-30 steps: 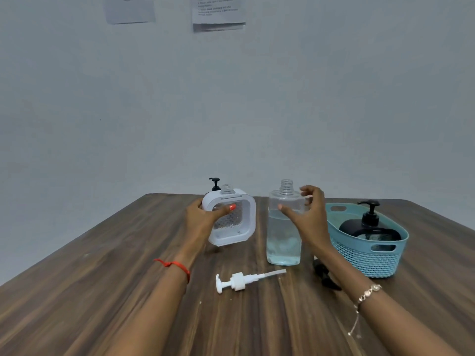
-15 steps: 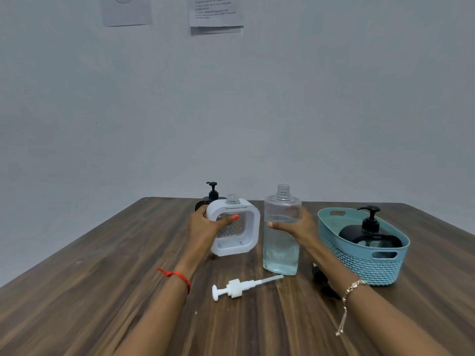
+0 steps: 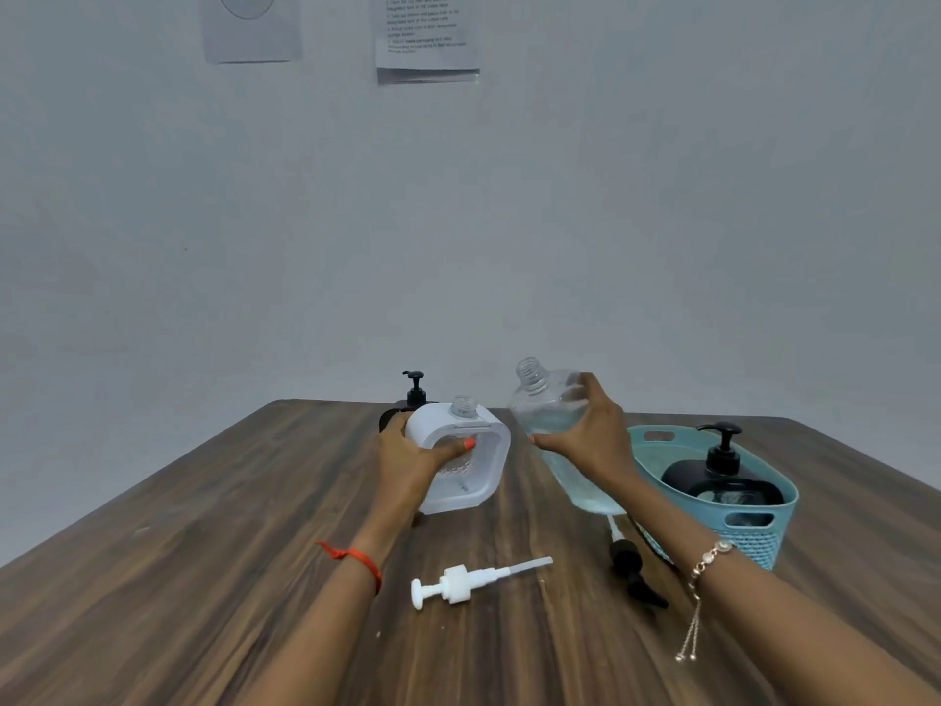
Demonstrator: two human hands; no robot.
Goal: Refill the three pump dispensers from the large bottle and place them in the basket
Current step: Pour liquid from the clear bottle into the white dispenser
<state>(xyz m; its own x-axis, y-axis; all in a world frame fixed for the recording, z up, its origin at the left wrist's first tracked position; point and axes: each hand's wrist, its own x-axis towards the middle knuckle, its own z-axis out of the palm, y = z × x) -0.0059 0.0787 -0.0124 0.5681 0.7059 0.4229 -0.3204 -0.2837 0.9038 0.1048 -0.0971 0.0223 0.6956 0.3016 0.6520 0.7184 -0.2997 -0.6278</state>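
- Left hand gripped the white dispenser on the table.
- Right hand held the bottle tilted — neck leaning toward the dispenser's open mouth.

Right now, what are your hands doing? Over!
Left hand holds white dispenser, neck open. Right hand grips big bottle, tipped toward it. White pump lying on table, clear of the pour.
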